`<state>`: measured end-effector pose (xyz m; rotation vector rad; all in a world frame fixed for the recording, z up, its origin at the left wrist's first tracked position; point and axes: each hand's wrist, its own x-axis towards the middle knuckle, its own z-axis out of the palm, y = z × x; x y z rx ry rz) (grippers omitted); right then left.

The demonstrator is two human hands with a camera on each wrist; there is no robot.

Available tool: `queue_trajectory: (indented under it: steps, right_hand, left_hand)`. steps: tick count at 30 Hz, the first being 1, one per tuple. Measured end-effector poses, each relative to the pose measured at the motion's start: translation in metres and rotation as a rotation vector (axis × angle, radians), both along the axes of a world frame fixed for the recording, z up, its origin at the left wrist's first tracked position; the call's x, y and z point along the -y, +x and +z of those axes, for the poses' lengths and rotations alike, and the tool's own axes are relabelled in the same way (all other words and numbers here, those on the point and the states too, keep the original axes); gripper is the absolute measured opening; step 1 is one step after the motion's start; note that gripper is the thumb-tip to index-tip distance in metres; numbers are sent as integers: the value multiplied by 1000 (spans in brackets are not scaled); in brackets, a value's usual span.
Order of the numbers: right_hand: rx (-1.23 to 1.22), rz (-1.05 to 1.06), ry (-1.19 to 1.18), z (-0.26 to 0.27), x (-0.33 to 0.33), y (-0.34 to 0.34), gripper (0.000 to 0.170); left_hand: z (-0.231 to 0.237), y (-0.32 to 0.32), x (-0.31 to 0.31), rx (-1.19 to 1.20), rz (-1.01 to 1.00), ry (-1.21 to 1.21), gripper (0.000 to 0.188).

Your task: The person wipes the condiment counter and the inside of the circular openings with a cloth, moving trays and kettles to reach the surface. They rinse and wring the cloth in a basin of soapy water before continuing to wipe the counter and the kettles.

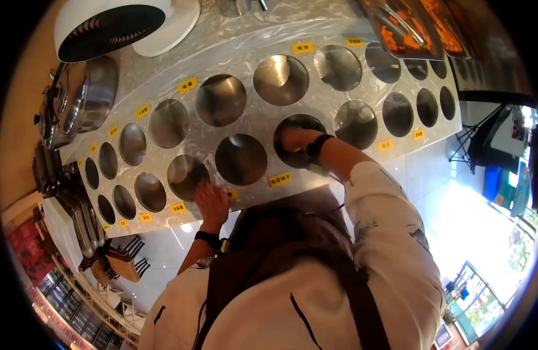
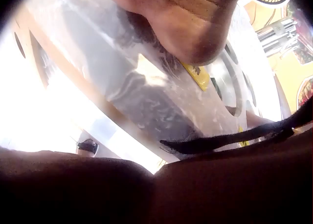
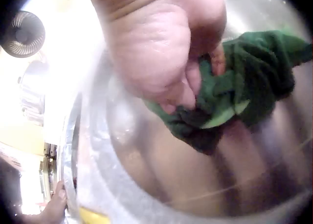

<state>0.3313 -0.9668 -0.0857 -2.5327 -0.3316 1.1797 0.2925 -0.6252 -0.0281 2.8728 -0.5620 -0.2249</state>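
Observation:
My right hand (image 1: 293,140) reaches down into a round metal well (image 3: 142,160) in the front row of the counter. In the right wrist view, the curled fingers of that hand grip a dark green cloth (image 3: 259,82), bunched up against the inner wall of the well. In the head view only a sliver of the cloth shows past the hand. My left hand (image 1: 212,201) rests with extended fingers on the counter (image 1: 251,195), at the edge of another front well (image 1: 187,175). Its palm fills the top of the left wrist view, where the fingertips are out of sight.
Two rows of round metal wells run along the plastic-covered counter, marked with yellow labels (image 1: 279,179). Trays of orange food (image 1: 403,29) stand at the back right. Stacked steel pots (image 1: 97,93) and a white appliance (image 1: 114,23) are at the back left.

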Motion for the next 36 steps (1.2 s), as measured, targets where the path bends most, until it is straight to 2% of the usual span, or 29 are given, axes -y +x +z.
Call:
queue_trajectory:
  steps: [2, 4, 5, 7, 9, 10, 12, 13, 15, 16, 18, 20, 21, 23, 24, 25, 27, 28, 29, 31, 32, 33, 36]
  right_hand:
    - [-63, -90, 259, -16, 9, -21, 27]
    - [-121, 3, 186, -32, 18, -31, 27]
    - [-184, 86, 113, -13, 20, -29, 27]
    - [-165, 93, 107, 32, 36, -28, 27]
    - [-38, 174, 71, 63, 45, -31, 23]
    - [-34, 185, 78, 73, 45, -38, 23]
    - [285, 79, -27, 86, 41, -51, 19]
    - [284, 91, -10, 90, 44, -50, 19]
    - [46, -54, 241, 93, 51, -49, 21]
    - [40, -40, 253, 87, 64, -52, 21]
    - [498, 418, 331, 69, 114, -55, 21]
    - [324, 384, 288, 66, 160, -57, 19]
    - [323, 394, 292, 60, 166, -62, 19]
    - [-72, -23, 358, 35, 172, -75, 22]
    - [-211, -164, 517, 25, 170, -78, 31]
    - [-212, -150, 516, 5, 161, -78, 31]
    - [-389, -328, 359, -38, 144, -77, 35]
    - [-268, -244, 412, -26, 148, -73, 36]
    - [-275, -240, 419, -9, 153, -69, 36]
    - [-688, -518, 542, 14, 165, -64, 35]
    - [-674, -550, 422, -44, 165, -71, 30]
    - [-692, -548, 418, -49, 173, -76, 30]
    - [-246, -116, 27, -41, 198, -81, 23]
  left_hand:
    - [-9, -2, -2, 12, 11, 20, 55]
    - [-12, -3, -5, 27, 33, 40, 55]
    - [-11, -2, -6, -2, 29, 82, 56]
    - [-12, -4, 1, -23, 39, 127, 57]
    - [-11, -10, 12, 0, 191, 200, 65]
    - [-2, -13, 26, 3, 203, 208, 65]
    - [21, -10, 65, 51, 300, 86, 73]
    - [20, -11, 83, 51, 313, 101, 73]
    - [15, -21, 116, -52, 328, -61, 77]
    - [12, -31, 131, -54, 343, -49, 77]
    - [2, -42, 156, -217, 247, 64, 75]
    - [-5, -50, 163, -146, 230, 41, 75]
    - [-8, -56, 166, -80, 198, 17, 75]
    - [-3, -55, 170, -93, 219, 11, 73]
    - [-4, -55, 168, -72, 193, 7, 73]
    - [-4, -56, 167, -50, 169, 5, 72]
    - [-1, -54, 170, -57, 185, 31, 72]
    - [-1, -54, 170, -70, 193, 32, 72]
    - [-1, -54, 169, -87, 200, 34, 71]
    - [0, -52, 168, -79, 181, 27, 70]
    - [0, -53, 168, -63, 157, 9, 69]
    - [0, -54, 167, -80, 162, 13, 69]
    - [-1, -53, 168, -41, 159, 17, 67]
